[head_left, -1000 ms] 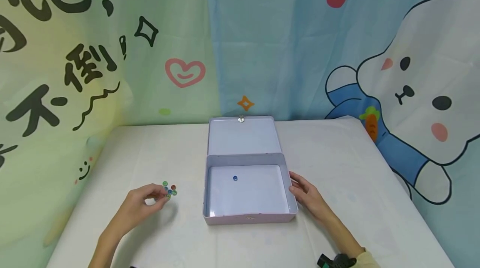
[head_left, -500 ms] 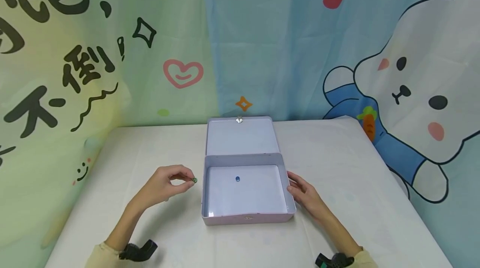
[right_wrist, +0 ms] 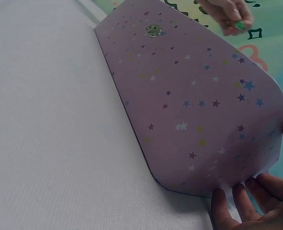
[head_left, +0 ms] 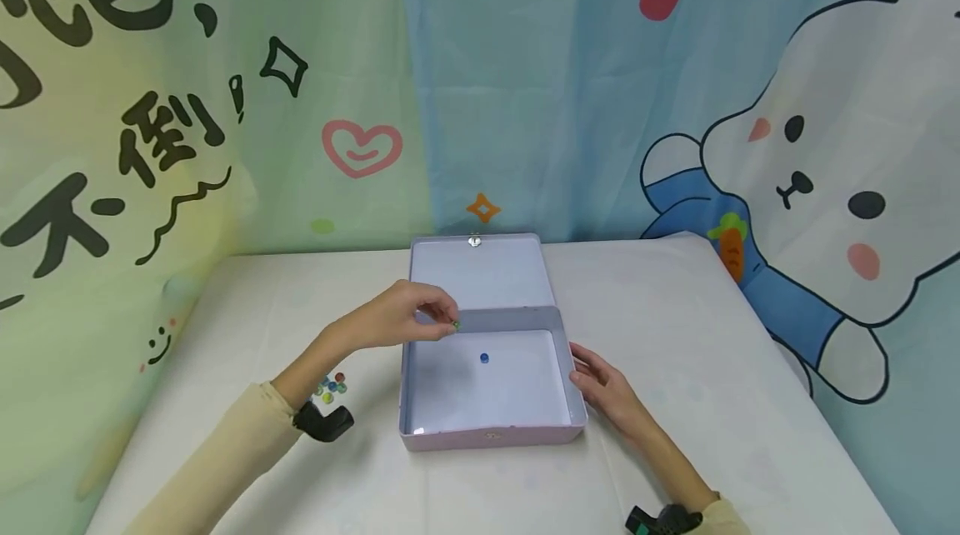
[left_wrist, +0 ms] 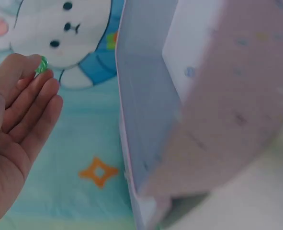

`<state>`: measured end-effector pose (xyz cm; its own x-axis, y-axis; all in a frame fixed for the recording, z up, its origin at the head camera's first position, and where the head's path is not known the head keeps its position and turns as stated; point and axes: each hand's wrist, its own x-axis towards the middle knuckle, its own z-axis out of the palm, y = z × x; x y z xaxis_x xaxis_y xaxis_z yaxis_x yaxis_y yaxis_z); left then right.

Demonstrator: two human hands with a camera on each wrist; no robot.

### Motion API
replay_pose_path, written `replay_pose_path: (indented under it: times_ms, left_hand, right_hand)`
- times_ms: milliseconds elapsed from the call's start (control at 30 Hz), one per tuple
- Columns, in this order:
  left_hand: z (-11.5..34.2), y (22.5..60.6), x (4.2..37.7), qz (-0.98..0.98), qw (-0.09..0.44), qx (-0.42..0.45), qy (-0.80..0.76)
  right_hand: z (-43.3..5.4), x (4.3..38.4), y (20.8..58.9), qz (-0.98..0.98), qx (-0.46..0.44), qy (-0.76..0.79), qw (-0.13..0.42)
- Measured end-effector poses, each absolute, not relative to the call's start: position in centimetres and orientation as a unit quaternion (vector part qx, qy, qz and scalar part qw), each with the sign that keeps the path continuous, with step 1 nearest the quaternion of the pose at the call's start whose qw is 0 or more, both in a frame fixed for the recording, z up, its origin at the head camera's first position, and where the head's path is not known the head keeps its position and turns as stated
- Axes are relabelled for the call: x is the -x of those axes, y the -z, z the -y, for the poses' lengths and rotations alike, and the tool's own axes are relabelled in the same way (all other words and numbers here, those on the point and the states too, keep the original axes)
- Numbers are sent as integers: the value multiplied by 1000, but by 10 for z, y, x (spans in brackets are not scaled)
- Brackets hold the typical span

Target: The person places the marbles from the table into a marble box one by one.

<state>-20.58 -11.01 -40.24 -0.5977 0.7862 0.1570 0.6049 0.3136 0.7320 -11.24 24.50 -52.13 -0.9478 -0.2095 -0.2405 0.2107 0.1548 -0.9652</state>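
Observation:
My left hand (head_left: 408,317) pinches a small green glass marble (left_wrist: 41,65) between thumb and fingertips, over the back left part of the lilac metal box (head_left: 491,437). The box stands with its lid (head_left: 517,268) swung back. One blue marble (head_left: 484,358) lies inside on the white bottom. Against the outside of the right wall rests my right hand (head_left: 611,389); in the right wrist view its fingertips (right_wrist: 242,201) touch the star-printed side. Several coloured marbles (head_left: 332,387) lie on the table left of the box, partly hidden by my left wrist.
A white cloth covers the table (head_left: 712,352). Behind it hangs a printed curtain (head_left: 495,85) with a rabbit figure and lettering. A dark wrist camera (head_left: 324,421) sticks out from the left wrist beside the loose marbles.
My left hand has picked the green marble from the group on the table and carried it right and back, to above the box. My right hand stays at the box's side.

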Motion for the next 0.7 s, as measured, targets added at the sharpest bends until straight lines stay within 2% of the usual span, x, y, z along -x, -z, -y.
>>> replay_pose_path:
  times_ms: [400,700]
  left_hand:
    - [30,387,225,-770,155,-518,-339]
    - [-8,420,234,-774,241,-546,-211]
  right_hand:
    - [-244,113,520,-742,4,652,157]
    - [-244,113,519,-739,-4,653,165]
